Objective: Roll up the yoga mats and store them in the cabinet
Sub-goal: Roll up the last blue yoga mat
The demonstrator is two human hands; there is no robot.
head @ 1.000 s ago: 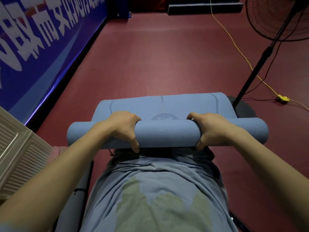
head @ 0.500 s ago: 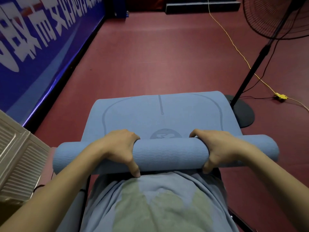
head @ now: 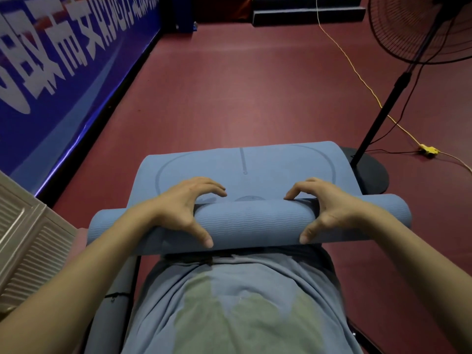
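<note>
A blue yoga mat [head: 245, 162] lies on the red floor in front of me, its near part wound into a thick roll [head: 252, 223] across my lap. My left hand [head: 184, 208] arches over the roll left of centre, with fingertips at its far side and the thumb on its near side. My right hand [head: 329, 205] mirrors it right of centre. The flat end of the mat shows a printed curved line and a centre mark. Both roll ends stick out past my forearms.
A cream louvred cabinet door [head: 30, 246] stands at my left. A grey rolled mat [head: 112, 305] lies beside my left hip. A standing fan's pole [head: 383, 111] and round base [head: 370, 172] touch the mat's far right corner. A yellow cable [head: 357, 72] crosses the floor. A blue banner wall [head: 63, 72] runs along the left.
Both hands' fingers have gone from a tight wrap to a raised arch, fingertips reaching over the roll's far side. The roll came nearer to me, then held.
</note>
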